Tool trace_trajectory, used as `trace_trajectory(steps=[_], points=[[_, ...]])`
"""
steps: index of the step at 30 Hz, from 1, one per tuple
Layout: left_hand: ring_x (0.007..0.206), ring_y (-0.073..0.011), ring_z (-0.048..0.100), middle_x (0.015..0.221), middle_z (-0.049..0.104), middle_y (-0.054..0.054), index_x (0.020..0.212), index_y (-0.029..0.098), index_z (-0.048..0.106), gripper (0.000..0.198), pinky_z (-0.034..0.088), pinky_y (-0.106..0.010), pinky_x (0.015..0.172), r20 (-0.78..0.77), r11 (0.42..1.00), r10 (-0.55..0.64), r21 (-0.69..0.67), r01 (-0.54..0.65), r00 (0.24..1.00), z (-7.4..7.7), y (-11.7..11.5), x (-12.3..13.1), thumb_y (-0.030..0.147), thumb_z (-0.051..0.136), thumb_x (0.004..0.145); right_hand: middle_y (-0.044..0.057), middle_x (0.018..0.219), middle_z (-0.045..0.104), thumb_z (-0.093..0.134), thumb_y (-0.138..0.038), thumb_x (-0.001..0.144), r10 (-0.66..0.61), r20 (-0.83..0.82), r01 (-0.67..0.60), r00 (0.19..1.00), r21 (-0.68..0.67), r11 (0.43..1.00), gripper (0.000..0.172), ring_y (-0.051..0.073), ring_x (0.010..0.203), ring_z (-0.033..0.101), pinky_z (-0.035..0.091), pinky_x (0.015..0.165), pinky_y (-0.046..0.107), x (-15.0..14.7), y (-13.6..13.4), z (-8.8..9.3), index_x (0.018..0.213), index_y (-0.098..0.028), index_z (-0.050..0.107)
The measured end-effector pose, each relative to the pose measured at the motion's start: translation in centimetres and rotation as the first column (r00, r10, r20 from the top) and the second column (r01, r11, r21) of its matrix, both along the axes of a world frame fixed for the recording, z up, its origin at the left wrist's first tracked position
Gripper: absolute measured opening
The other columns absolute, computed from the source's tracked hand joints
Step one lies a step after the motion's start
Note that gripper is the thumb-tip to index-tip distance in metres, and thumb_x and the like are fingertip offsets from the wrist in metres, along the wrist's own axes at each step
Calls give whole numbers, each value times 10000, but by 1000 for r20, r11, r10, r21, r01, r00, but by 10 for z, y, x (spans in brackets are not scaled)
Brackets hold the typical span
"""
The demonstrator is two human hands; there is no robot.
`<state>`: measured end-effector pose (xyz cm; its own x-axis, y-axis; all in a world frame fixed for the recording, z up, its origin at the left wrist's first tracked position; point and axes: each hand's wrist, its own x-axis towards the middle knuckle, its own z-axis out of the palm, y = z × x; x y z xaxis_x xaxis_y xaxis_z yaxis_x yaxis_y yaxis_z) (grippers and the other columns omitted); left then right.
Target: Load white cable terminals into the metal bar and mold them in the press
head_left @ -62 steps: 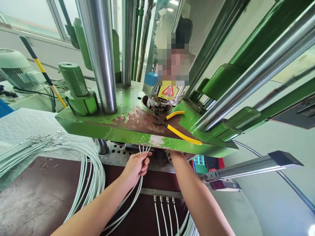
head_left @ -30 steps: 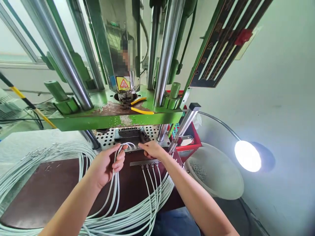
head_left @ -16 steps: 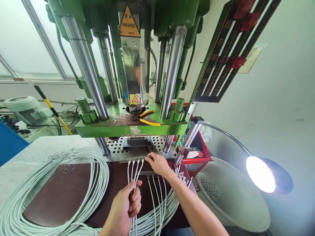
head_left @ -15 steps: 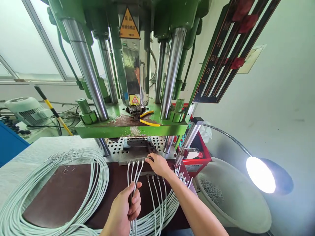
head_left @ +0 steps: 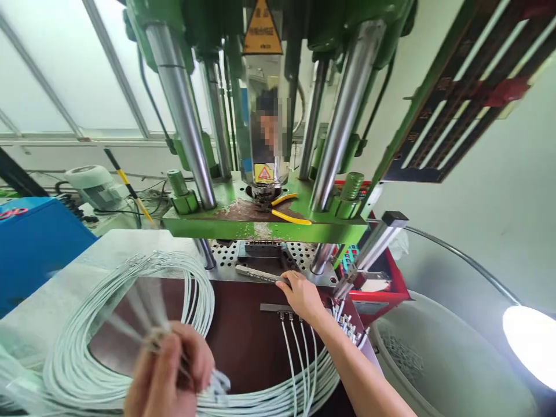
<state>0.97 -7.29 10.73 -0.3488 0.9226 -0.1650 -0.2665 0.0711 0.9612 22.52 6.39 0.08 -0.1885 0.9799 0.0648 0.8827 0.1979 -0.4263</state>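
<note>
My left hand point(head_left: 171, 359) is closed around a small bunch of white cables point(head_left: 147, 307), whose ends fan out blurred above the fist. My right hand point(head_left: 304, 295) grips one end of a narrow metal mould bar point(head_left: 258, 274), which tilts in front of the press's perforated plate. Below that hand, a second metal bar point(head_left: 271, 307) lies on the brown board point(head_left: 243, 330) with several cables point(head_left: 299, 353) lined up in it. A large coil of white cables point(head_left: 65, 341) rests at the left.
The green press point(head_left: 264, 233) stands ahead, with yellow-handled pliers point(head_left: 291, 218) on its platen. To the right are a red bin point(head_left: 399, 292), a white tub point(head_left: 456, 347) and a lit lamp point(head_left: 532, 347). A blue cabinet point(head_left: 43, 249) stands at the left.
My left hand has pulled the cables away from the bar and carried them left. My right hand now holds the bar up at an angle. The view has turned left.
</note>
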Motion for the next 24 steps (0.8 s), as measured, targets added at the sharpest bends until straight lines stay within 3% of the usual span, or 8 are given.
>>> trace_trajectory(steps=[2,4,10,14,16,18,20,24], points=[[607,-212,513,649,512,3,682,286,485,357,462,-380,642,-295,879,431,352,-323,853,15,30,-28,556,390,896,110,1036,669,479,-292,959,24,16,-25,1000,50,998,194,252,1037,604,449,874,354,0,-2,-2,1003,-168,623],[649,-202,543,647,495,-15,647,249,403,420,450,-355,695,-630,761,634,404,-508,449,20,66,-65,430,196,964,120,1006,653,501,-274,944,38,31,-41,999,88,995,169,276,1031,586,444,898,398,-1,-2,-4,976,-168,628],[438,-143,314,380,314,63,466,227,404,451,259,-287,547,-860,921,115,-96,-379,497,-10,116,-133,377,790,642,129,1005,649,522,-244,925,42,39,-46,998,101,994,150,292,1038,572,439,923,411,-6,-6,2,981,-187,649],[507,-188,439,469,535,22,592,233,586,206,290,-288,579,-851,948,-100,-239,-210,515,-32,99,-99,322,694,743,91,1085,659,528,-297,934,22,28,-23,999,39,999,234,225,1068,585,442,939,337,6,-5,14,1103,-164,620],[584,-222,555,543,636,0,628,262,631,162,365,-293,592,-783,960,-237,-279,16,575,-38,80,-69,350,648,763,72,1074,671,477,-304,963,25,26,-25,999,6,1000,245,187,1028,608,453,907,299,19,-7,22,1115,-171,616],[591,-219,586,556,652,0,668,265,657,200,417,-288,601,-652,879,-477,-341,334,589,-42,56,-34,449,638,744,49,1010,687,465,-297,970,67,24,-66,997,-31,997,226,158,940,635,469,848,269,32,-13,29,1065,-188,638],[546,-185,540,535,609,12,644,248,637,279,397,-267,550,-561,724,-680,-410,555,472,-45,36,0,501,599,754,28,954,690,543,-290,932,140,22,-138,990,-62,988,162,146,881,642,477,810,254,42,-21,33,1000,-200,659],[519,-145,464,537,551,30,653,225,572,302,366,-256,526,-508,583,-792,-463,668,339,-57,16,44,457,487,827,50,972,664,693,-253,823,238,34,-235,971,-70,969,136,197,974,607,470,866,310,44,-35,30,941,-191,664]])
